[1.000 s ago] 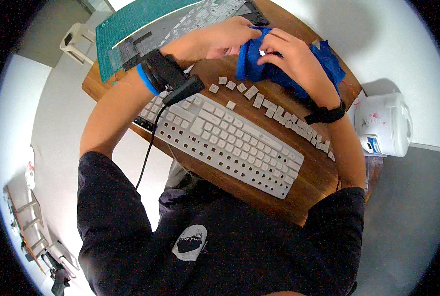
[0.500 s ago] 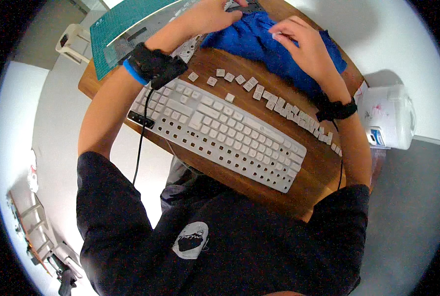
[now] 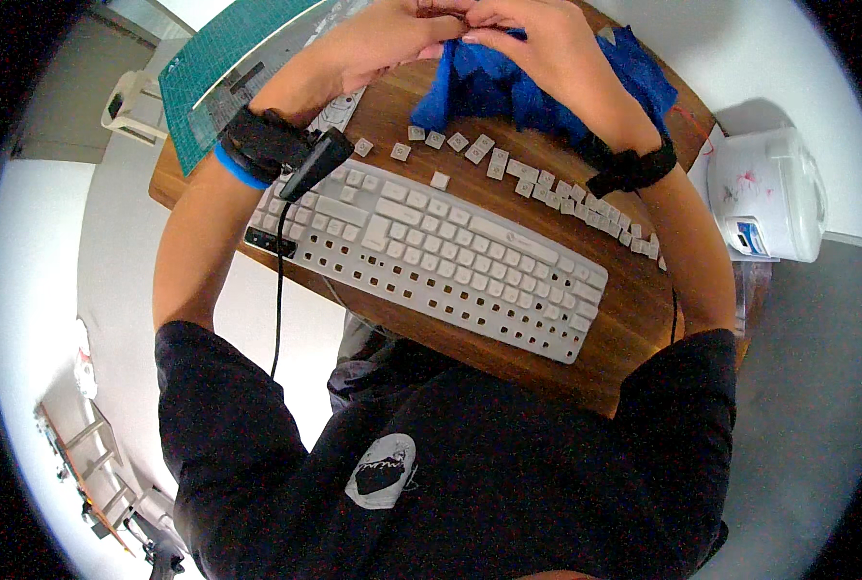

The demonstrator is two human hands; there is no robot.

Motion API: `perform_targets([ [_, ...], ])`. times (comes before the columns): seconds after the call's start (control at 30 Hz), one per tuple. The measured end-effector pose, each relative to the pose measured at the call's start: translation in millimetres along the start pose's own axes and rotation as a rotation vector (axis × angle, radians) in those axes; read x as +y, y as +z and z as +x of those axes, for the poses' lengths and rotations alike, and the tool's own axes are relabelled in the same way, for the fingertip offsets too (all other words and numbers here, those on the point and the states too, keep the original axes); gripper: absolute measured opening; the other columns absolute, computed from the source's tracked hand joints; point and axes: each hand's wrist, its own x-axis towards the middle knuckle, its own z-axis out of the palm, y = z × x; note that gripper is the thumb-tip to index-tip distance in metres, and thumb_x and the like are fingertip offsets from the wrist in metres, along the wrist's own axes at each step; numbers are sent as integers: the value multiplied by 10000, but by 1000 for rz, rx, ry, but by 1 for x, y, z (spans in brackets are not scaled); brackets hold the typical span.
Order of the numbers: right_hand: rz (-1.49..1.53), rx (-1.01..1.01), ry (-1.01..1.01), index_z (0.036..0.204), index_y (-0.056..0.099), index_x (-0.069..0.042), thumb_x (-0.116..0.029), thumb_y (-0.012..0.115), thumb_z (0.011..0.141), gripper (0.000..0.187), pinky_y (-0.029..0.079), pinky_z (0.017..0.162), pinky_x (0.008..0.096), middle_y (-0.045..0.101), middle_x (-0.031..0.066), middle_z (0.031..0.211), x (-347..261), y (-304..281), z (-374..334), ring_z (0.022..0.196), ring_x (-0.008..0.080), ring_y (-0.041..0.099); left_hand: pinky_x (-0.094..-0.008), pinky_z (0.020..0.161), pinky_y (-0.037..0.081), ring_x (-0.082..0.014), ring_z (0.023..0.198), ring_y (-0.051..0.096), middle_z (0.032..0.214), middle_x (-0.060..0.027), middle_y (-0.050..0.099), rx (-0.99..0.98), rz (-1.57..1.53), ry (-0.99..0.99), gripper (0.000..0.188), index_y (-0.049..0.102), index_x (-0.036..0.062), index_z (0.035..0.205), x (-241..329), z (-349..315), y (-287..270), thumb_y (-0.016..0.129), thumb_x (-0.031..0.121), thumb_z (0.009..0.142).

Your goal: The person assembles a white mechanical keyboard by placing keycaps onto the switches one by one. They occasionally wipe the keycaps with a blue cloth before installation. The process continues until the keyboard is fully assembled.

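Note:
My left hand [image 3: 397, 46] and my right hand [image 3: 545, 46] meet at the far side of the desk, fingertips together in a pinch. What they hold between them is too small and hidden to name. Under and beside them lies a crumpled blue cloth [image 3: 497, 92]. Closer to me, a white keyboard [image 3: 429, 253] lies at a slant; several of its near rows show bare dark sockets where no keycaps sit. Loose white keycaps [image 3: 547, 190] form a slanting line between keyboard and cloth, and one keycap [image 3: 440, 181] lies apart at the keyboard's far edge.
A green cutting mat [image 3: 204, 82] covers the desk's far left. Beyond the right edge of the wooden desk [image 3: 610, 372] stands a white lidded container [image 3: 764, 198]. Black straps with cables circle both wrists. A pale stool [image 3: 127, 106] stands left of the desk.
My right hand has moved up and left to meet my left hand, its fingers now touching the left's. The small pale thing in its pinch no longer shows. The blue cloth has shifted a little.

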Motion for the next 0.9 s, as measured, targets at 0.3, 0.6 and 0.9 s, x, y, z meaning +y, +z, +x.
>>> perform_targets([
  [0.3, -23, -255, 139, 1068, 739, -25, -140, 751, 969, 152, 576, 853, 455, 721, 164, 993, 2, 1, -30, 947, 371, 716, -288, 813, 578, -112, 930, 692, 1096, -33, 797, 222, 300, 241, 221, 807, 28, 1266, -21, 18, -35, 697, 76, 1080],
  [0.6, 22, -632, 90, 1070, 802, -32, -179, 740, 941, 205, 589, 928, 489, 747, 187, 1024, 2, 20, -51, 1023, 396, 728, -333, 837, 608, -135, 936, 716, 1020, -63, 799, 386, 395, 240, 187, 801, -30, 1131, -36, 32, -51, 789, 125, 1029],
  [0.9, 67, -672, 202, 1068, 697, -18, -171, 742, 963, 190, 579, 897, 485, 733, 188, 1014, 7, 20, -50, 1005, 400, 718, -441, 759, 525, -239, 843, 668, 895, -152, 702, 384, 839, 245, 292, 699, -63, 1070, -47, 31, -58, 640, 219, 1118],
])
